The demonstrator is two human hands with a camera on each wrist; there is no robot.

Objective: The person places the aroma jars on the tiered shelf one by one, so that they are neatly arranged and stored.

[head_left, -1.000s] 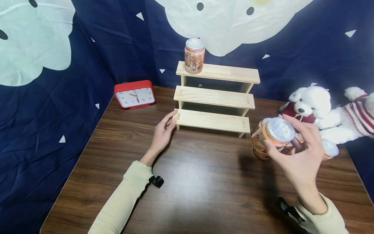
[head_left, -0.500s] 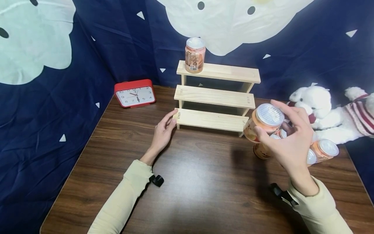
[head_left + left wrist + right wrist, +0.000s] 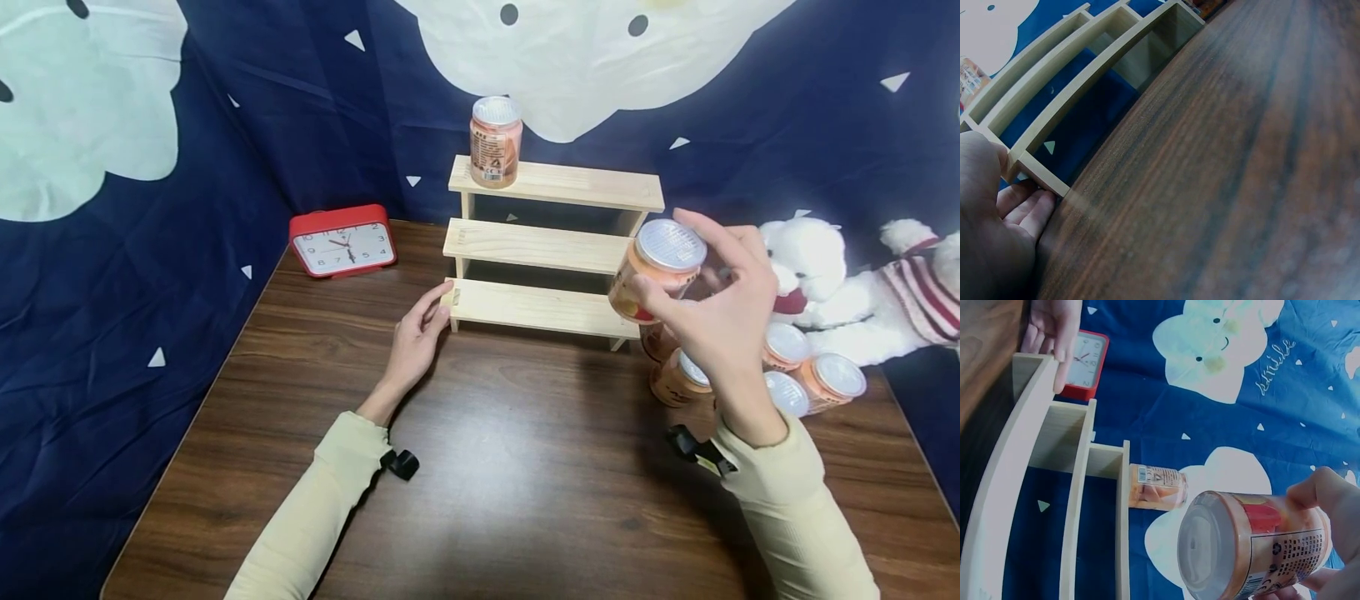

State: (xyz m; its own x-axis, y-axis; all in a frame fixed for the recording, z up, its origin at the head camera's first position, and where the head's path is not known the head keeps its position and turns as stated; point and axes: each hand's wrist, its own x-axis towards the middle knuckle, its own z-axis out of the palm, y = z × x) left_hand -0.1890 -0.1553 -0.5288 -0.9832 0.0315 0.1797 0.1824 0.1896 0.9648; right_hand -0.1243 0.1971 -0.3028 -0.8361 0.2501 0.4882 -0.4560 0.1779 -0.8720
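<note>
My right hand (image 3: pixel 723 312) holds a jar (image 3: pixel 658 271) with a clear ridged lid and orange contents, between thumb and fingers. The jar is in the air at the right end of the three-step wooden shelf (image 3: pixel 555 185); in the right wrist view its base faces the camera. My left hand (image 3: pixel 415 337) grips the left end of the lowest step, its fingers (image 3: pixel 1034 212) bent beside the leg in the left wrist view. Another jar (image 3: pixel 495 143) stands upright at the left of the top step.
Several more jars (image 3: pixel 834 379) stand on the brown wooden table (image 3: pixel 480 500) at the right, some partly behind my right hand. White plush bears (image 3: pixel 810 258) sit behind them. A red clock (image 3: pixel 342 240) stands left of the shelf. A dark blue cloth (image 3: pixel 337 108) hangs behind.
My right hand has carried the jar up and leftward, away from the jars on the table, to the shelf's right end. My left hand stays at the lowest step.
</note>
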